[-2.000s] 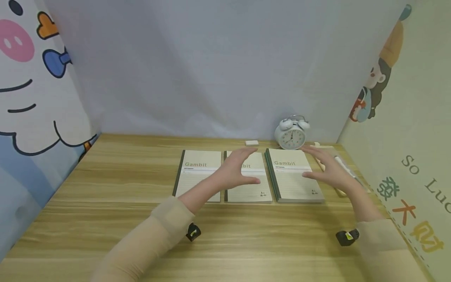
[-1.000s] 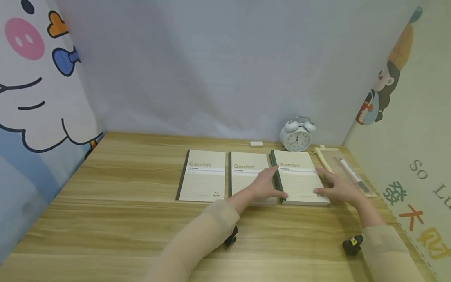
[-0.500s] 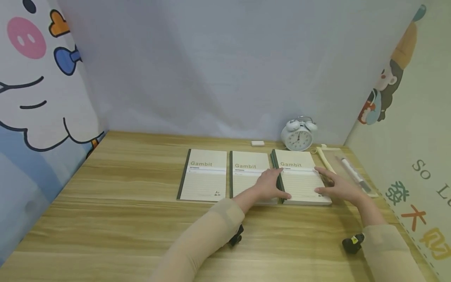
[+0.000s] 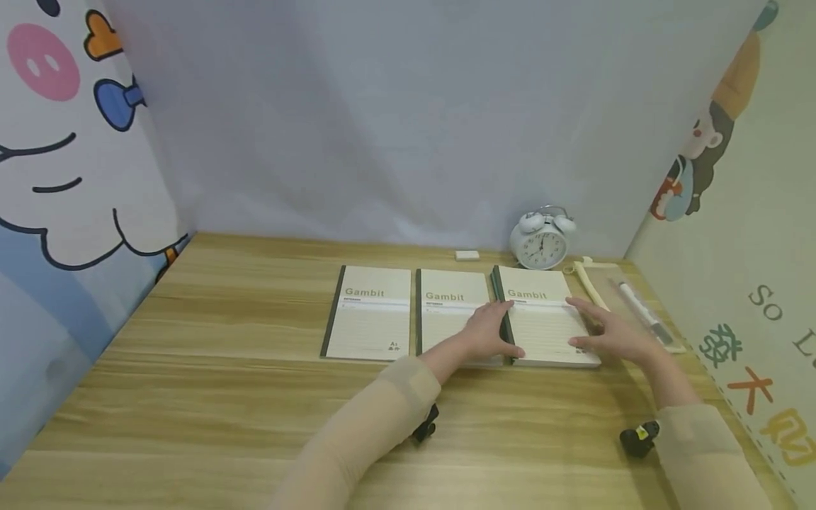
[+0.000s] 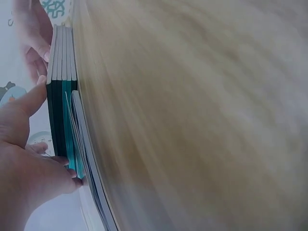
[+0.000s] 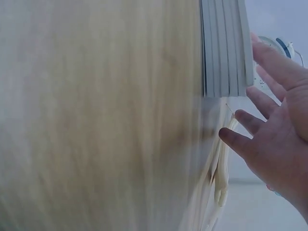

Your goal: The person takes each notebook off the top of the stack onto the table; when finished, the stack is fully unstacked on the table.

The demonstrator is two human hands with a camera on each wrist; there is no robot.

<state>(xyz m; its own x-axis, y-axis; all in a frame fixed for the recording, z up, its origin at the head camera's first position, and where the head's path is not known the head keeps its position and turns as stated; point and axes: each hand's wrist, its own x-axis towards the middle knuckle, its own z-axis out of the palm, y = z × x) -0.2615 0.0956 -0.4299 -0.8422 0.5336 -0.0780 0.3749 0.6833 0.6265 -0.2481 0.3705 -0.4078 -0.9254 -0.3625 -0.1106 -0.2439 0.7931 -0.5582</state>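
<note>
A stack of several Gambit notebooks (image 4: pixel 538 322) lies at the right of a row, cream covers up and green spines (image 5: pixel 58 115) to the left. My left hand (image 4: pixel 487 331) holds its spine side, thumb over the near cover edge and fingertips against the spines. At the stack's right side is my right hand (image 4: pixel 615 337), its thumb over the cover. In the right wrist view its fingers (image 6: pixel 250 121) are spread and extend beside the page edges. The middle notebook (image 4: pixel 443 319) lies partly under my left hand and wrist; another notebook (image 4: pixel 370 322) lies further left.
A white alarm clock (image 4: pixel 540 244) stands behind the stack. To the right, a pale zip pouch (image 4: pixel 593 283) has a white pen (image 4: pixel 640 308) on or in it. A small white block (image 4: pixel 467 256) sits near the back edge of the wooden table (image 4: pixel 191 368).
Both hands have come down from above the notebooks to the sides of the right stack, the left hand moving rightward. Over the last half second they barely move, and the notebooks stay in place.
</note>
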